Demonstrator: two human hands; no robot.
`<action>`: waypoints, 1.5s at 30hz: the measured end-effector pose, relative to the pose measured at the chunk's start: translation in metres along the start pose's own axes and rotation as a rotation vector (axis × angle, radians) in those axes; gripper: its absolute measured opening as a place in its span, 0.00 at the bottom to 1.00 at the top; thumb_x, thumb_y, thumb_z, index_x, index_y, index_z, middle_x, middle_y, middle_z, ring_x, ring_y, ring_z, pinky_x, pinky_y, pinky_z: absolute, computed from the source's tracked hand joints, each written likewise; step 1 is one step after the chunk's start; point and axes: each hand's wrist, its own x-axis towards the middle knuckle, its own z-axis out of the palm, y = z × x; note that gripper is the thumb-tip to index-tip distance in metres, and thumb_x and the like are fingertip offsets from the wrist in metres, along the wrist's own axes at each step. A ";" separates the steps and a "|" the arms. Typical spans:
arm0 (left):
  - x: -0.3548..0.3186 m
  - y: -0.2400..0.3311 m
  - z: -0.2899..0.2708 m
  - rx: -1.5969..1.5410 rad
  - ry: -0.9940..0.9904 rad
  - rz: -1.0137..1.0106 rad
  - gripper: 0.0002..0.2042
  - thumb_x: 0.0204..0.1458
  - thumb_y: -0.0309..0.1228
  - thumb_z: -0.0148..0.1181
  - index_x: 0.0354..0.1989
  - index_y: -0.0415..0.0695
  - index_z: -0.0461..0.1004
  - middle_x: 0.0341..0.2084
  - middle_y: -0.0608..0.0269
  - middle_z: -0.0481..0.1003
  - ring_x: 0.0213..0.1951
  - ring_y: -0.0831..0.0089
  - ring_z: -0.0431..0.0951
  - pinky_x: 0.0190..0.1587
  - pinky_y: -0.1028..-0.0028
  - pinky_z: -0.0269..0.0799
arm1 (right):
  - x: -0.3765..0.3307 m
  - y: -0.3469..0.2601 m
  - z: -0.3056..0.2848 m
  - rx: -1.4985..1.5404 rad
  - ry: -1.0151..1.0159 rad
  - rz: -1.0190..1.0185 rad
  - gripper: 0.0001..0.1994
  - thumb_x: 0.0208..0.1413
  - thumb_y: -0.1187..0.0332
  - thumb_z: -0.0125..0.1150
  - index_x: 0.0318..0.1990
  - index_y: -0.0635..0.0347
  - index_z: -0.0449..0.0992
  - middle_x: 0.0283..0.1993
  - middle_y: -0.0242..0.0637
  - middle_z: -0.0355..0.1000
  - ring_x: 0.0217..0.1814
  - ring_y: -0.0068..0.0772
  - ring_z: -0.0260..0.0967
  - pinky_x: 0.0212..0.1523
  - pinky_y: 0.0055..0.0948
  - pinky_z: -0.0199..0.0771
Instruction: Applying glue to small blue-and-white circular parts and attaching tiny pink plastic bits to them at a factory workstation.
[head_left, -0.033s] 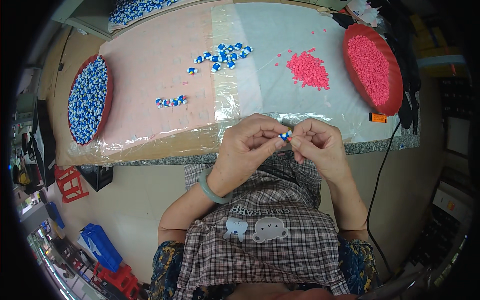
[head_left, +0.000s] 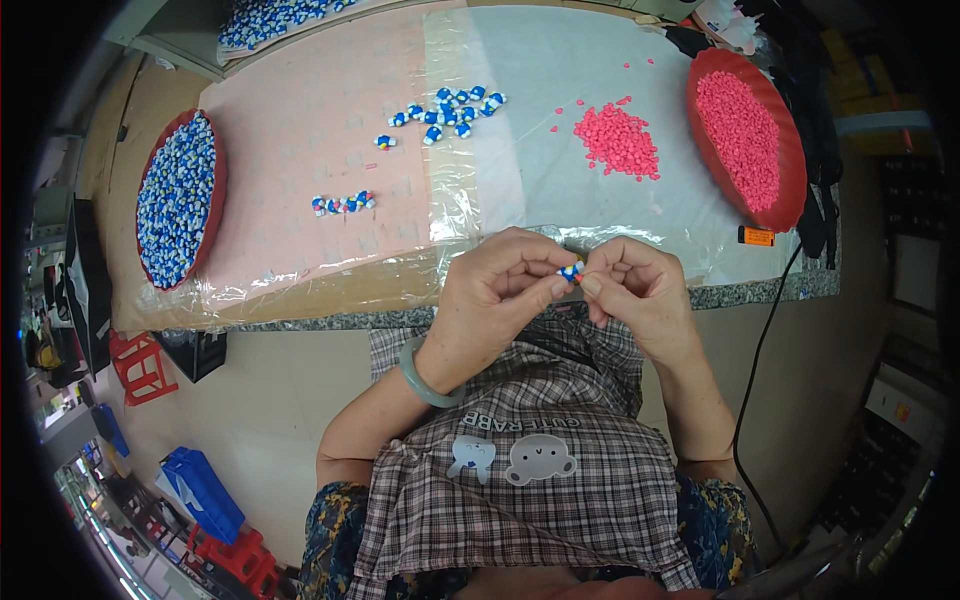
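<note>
My left hand (head_left: 487,300) pinches a small blue-and-white figurine (head_left: 569,272) between thumb and fingertips, just past the table's near edge. My right hand (head_left: 645,295) meets it from the other side, thumb and forefinger pressed together at the figurine. A speck of red shows there, but the fingertips cover whatever they grip. Beyond my hands, several similar figurines (head_left: 444,115) lie in a loose group. A short row of figurines (head_left: 343,204) with pink bits sits to the left. Right of centre is a heap of small pink pieces (head_left: 617,140).
A red scalloped tray (head_left: 220,190) full of blue-and-white figurines stands at the left; another red tray (head_left: 794,150) holds pink pieces at the right. Plastic-covered sheets (head_left: 300,130) line the table. A black cable (head_left: 752,385) hangs at the right, and an orange-labelled box (head_left: 757,236) lies nearby.
</note>
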 end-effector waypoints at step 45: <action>-0.003 -0.004 0.002 0.186 -0.061 0.046 0.09 0.57 0.15 0.60 0.46 0.32 0.77 0.48 0.56 0.72 0.48 0.73 0.78 0.52 0.76 0.80 | -0.012 -0.029 -0.026 -1.375 -0.079 -1.351 0.10 0.40 0.76 0.72 0.33 0.62 0.80 0.34 0.35 0.74 0.32 0.31 0.74 0.28 0.25 0.77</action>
